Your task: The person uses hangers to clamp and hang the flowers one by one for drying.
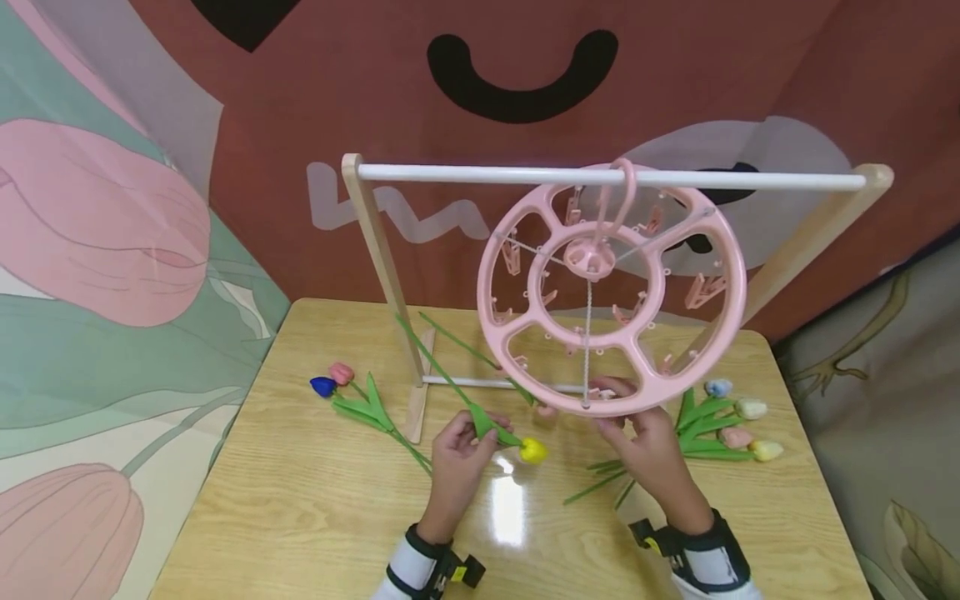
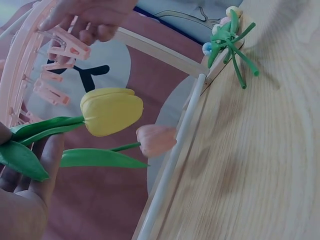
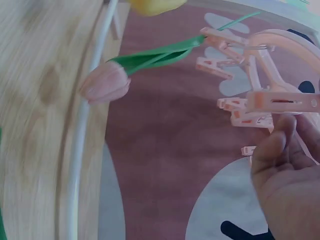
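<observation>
My left hand pinches a yellow artificial tulip by its green leaves and stem, bloom toward the right. A pink round clip hanger hangs tilted on a rack. At its lower front rim, my right hand grips, thumb in front and other fingers partly hidden behind. In the right wrist view those fingertips sit right at a pink clip. A pink tulip hangs bloom-down from another clip of the hanger; in the left wrist view it appears just beyond the yellow bloom.
The rack has a white top bar, wooden posts and a low white crossbar. On the table's left lie a blue tulip and a pink one. Several pale tulips lie at the right. A printed curtain stands behind.
</observation>
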Available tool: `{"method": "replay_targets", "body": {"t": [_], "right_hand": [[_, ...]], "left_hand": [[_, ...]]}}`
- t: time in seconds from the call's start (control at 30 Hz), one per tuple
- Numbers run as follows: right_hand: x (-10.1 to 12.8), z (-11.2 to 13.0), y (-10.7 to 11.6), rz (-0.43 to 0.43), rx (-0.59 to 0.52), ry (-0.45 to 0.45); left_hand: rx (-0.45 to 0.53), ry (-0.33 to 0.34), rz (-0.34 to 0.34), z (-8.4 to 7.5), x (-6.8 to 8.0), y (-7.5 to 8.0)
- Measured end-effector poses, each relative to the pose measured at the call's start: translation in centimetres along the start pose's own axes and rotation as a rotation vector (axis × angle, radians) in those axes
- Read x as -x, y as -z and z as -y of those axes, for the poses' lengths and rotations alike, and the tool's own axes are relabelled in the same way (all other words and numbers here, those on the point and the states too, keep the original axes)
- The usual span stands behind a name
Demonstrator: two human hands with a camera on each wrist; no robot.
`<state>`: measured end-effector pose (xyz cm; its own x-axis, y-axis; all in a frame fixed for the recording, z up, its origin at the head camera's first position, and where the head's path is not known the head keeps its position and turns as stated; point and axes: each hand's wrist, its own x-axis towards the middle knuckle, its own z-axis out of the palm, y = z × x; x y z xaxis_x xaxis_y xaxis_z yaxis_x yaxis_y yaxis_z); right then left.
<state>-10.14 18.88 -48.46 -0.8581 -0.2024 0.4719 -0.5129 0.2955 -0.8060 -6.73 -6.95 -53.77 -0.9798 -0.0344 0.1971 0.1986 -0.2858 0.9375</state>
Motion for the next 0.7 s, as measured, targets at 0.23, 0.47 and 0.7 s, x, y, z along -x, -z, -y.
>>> {"method": "replay_targets", "body": {"t": [0.23,0.47,0.7], "right_hand": [[-0.3,0.8,-0.4,-0.023,-0.322,-0.069],[-0.1,0.8,-1.3,0.005,-0.505,-0.098],[-0.7,0.9,-2.3,0.063,-0.534,-0.064]], "left_hand": [[-0.003,0.021,0.030,0.2,0.1,-0.4],[0.027,0.024,0.066,0.8,0.3,-0.8],[0.020,0.051,0.060,1.3,0.1,-1.1]]}}
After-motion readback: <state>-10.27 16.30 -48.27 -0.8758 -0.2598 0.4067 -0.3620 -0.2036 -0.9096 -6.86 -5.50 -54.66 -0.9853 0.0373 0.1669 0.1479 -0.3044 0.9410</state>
